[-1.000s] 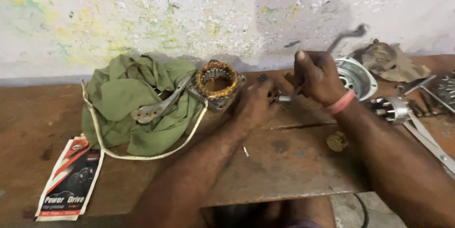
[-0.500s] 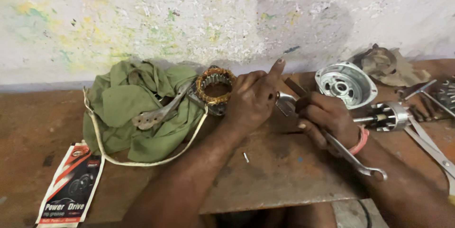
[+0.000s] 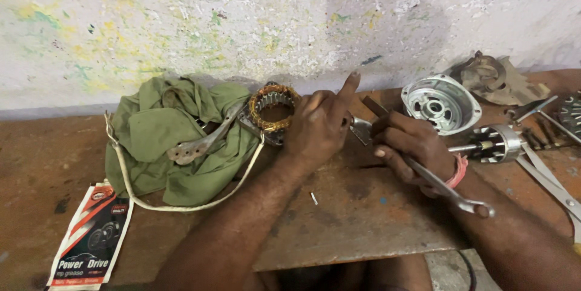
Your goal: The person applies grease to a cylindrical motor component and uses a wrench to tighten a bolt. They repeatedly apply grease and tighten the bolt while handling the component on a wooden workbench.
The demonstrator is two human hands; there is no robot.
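While the left hand (image 3: 321, 123) presses down on a small grey metal bracket (image 3: 361, 129) beside the copper-wound ring (image 3: 274, 107), its fingers are curled over the part and the index finger sticks straight up, clear of the work. Right hand (image 3: 407, 146) is closed around the shaft of a long spanner (image 3: 423, 167); one end of the tool meets the bracket just past the left fingers, the other end juts out past the wrist over the counter (image 3: 363, 218). Exact seating of the spanner head on its fastener is hidden by the fingers; cannot tell.

Notes on doing this step well, as judgement:
- Keep the left palm weighted on the part so it does not twist on the rusty surface.
- Set the spanner square and fully home before loading it; a half-seated head would likely slip and round the fastener.
- Pull in a short arc, with knuckles away from the ring's thin copper windings, which look easy to nick.

Surroundings: ring rests on the edge of a green cloth (image 3: 175, 140) with a flat metal arm (image 3: 203, 140) and a white cord (image 3: 181, 206). Silver round housing (image 3: 440, 103) and a finned rotor on its shaft (image 3: 493, 144) lie right. Small loose pin (image 3: 313, 198) lies near the left forearm. Grease sachet (image 3: 94, 236) at front left.
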